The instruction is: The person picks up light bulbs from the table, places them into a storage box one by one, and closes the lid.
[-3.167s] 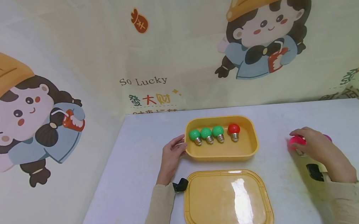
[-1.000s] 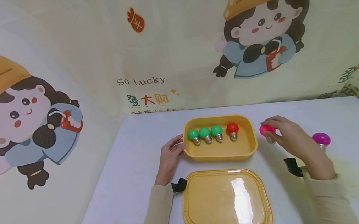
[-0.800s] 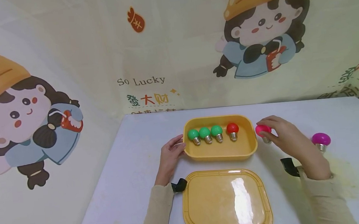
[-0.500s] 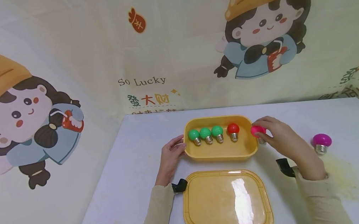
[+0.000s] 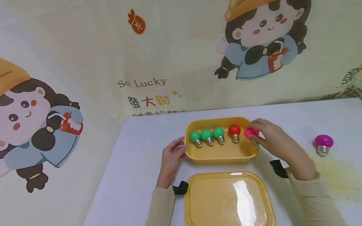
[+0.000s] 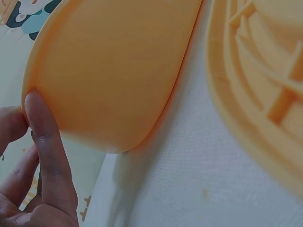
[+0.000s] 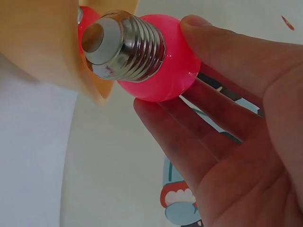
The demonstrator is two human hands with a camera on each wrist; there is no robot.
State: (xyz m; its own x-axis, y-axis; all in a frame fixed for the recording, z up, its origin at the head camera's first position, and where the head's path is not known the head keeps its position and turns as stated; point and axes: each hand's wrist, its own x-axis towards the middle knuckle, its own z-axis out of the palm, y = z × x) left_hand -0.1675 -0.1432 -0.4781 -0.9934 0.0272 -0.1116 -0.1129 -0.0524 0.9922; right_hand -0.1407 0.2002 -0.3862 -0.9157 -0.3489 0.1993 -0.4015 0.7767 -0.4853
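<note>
My right hand pinches a pink light bulb by its round globe, over the right end of a yellow plastic box. In the right wrist view the bulb's silver screw base points away from the palm, close to the box rim. At the box's left end my left hand holds the rim between thumb and fingers; the left wrist view shows the thumb against the outer wall. Inside the box lie three green bulbs in a row and a red bulb to their right.
A purple bulb lies on the white table to the right of my right hand. In front of the box sits a flat yellow lid. A curtain printed with cartoon figures hangs behind the table.
My right hand has carried the pink bulb leftward from the table's right side to over the box's right end. The purple bulb is uncovered. My left hand keeps its hold on the box.
</note>
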